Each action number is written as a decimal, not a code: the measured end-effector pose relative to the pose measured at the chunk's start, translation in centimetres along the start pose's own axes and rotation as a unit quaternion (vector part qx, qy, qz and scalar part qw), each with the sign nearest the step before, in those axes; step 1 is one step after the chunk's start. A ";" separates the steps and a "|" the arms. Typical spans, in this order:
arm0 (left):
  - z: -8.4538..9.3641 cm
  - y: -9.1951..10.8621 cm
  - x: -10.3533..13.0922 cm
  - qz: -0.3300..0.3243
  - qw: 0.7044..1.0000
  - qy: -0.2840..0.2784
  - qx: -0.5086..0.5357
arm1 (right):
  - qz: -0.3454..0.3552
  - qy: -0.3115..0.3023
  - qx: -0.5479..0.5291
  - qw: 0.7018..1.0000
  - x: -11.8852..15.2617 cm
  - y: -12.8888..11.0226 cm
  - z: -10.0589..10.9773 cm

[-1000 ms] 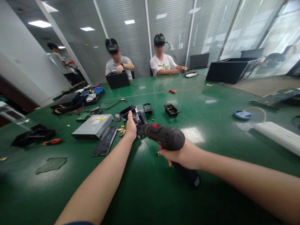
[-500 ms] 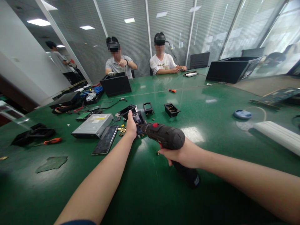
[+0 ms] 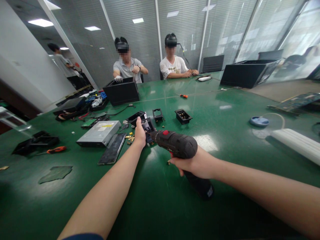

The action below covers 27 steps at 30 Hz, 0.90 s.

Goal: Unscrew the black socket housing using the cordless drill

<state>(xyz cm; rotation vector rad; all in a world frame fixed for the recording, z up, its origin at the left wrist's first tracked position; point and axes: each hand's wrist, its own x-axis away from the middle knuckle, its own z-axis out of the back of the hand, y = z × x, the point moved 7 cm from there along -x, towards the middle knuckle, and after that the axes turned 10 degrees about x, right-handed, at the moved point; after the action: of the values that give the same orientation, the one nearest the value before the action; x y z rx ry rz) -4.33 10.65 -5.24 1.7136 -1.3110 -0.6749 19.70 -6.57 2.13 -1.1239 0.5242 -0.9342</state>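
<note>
My right hand (image 3: 191, 163) is wrapped round the grip of a black cordless drill (image 3: 176, 144), which points left. Its tip meets a small black plastic part (image 3: 149, 128), gripped by my left hand (image 3: 140, 133). The exact contact point is too small to make out. Just behind lie a black housing (image 3: 135, 116), a black frame (image 3: 157, 115) and an open black socket box (image 3: 183, 116) with brass pieces inside. Several brass pieces (image 3: 130, 138) are scattered left of my left hand.
A silver disc drive (image 3: 100, 133) and a dark flat panel (image 3: 112, 149) lie left, with an orange screwdriver (image 3: 56, 150) farther left. Two people sit across the green table (image 3: 150, 206), one behind a black case (image 3: 121, 93). A blue round object (image 3: 259, 121) lies right.
The person at the far left side of the table has shifted their arms, and the black case there has moved slightly left. My hands and the drill look unchanged.
</note>
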 end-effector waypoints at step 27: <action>-0.2 0.0 0.2 0.007 1.000 0.014 0.006 | -0.007 -0.012 0.010 1.000 0.4 -1.1 0.3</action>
<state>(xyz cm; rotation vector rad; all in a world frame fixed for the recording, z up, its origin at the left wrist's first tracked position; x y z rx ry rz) -4.06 10.52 -5.11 1.7152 -1.3091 -0.6336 19.75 -6.84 3.31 -1.1201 0.4875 -0.9356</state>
